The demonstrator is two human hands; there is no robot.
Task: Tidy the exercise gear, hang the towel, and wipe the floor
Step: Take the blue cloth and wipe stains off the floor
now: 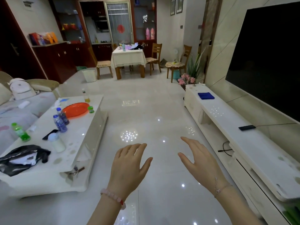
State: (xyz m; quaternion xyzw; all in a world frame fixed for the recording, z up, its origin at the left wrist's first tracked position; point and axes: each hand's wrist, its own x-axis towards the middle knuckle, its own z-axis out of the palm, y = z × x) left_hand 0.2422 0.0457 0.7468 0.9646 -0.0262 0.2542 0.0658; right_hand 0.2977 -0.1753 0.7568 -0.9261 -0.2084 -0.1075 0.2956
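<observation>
Your left hand and right hand hover empty over the glossy floor, each grip spread wide, seemingly ready to start, while the folded blue cloth waits on the far right surface.

Left hand and right hand extended forward side by side, palms down, fingers spread and empty; a beaded bracelet on the left wrist, a thin chain on the right.
</observation>
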